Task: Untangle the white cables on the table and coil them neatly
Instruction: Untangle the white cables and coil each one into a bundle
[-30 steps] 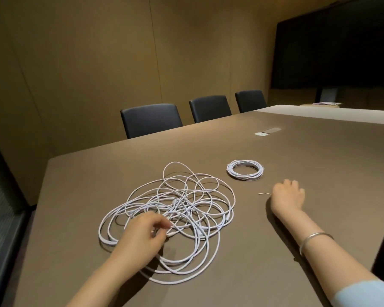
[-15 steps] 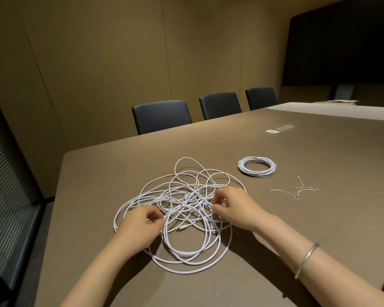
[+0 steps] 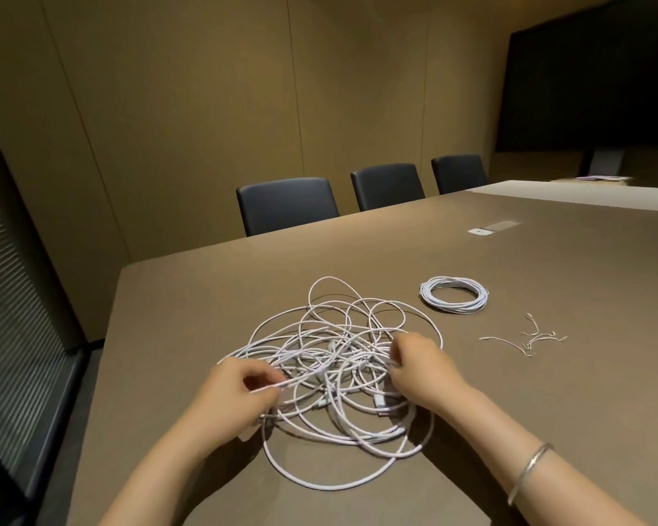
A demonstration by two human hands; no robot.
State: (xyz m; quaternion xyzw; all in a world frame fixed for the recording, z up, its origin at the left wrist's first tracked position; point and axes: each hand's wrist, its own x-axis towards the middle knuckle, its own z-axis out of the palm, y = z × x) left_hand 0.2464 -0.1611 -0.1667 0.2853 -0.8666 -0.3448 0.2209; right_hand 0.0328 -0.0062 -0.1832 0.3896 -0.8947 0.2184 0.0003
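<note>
A tangled heap of white cable point(image 3: 331, 358) lies on the brown table point(image 3: 547, 392) in front of me. My left hand point(image 3: 232, 400) sits at the heap's left side and pinches a strand between thumb and fingers. At the heap's right side, my right hand point(image 3: 422, 368) has its fingers curled into the strands and grips some of them. A white plug end point(image 3: 380, 403) shows in the heap just below my right hand. One neatly coiled white cable point(image 3: 453, 294) rests further back to the right.
Several thin white ties point(image 3: 528, 337) lie loose on the table right of the heap. Three dark chairs point(image 3: 287, 205) stand along the far edge. A socket plate point(image 3: 494, 227) is set in the tabletop. A dark screen point(image 3: 593, 70) fills the back right.
My right hand left the ties on the table and moved left onto the tangle, taking hold of strands. My left hand has stayed on the heap's left side. The camera has turned a little left.
</note>
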